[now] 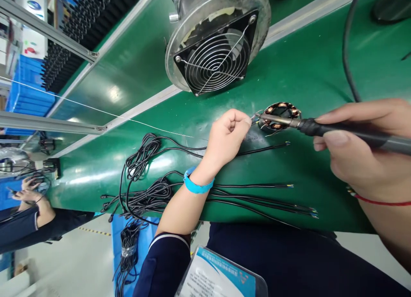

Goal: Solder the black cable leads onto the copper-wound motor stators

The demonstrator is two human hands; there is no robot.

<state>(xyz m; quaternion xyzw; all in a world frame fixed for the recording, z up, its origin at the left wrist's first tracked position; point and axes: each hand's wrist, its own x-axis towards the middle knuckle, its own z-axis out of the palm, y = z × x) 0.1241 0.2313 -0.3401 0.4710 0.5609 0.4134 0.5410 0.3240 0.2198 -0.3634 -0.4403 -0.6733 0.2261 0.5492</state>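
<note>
My right hand (359,147) grips a soldering iron (346,133) by its black handle, the metal tip pointing left. That tip reaches the fingertips of my left hand (229,134), which is closed in a pinch on thin wires (254,120). Just right of the pinch, a round stator with copper coils (280,115) lies on the green bench, partly behind the iron. A thin pale strand (128,118) runs from the left toward my left wrist; where it ends is hidden. Black cables (263,149) pass beneath my left hand and forearm.
A fume fan with a round wire guard (215,70) stands behind my hands. Coiled black cables (154,192) lie on the bench (321,82) at left, their stripped ends pointing right. A grey cord (346,52) hangs at right. A co-worker's hands (28,190) show far left.
</note>
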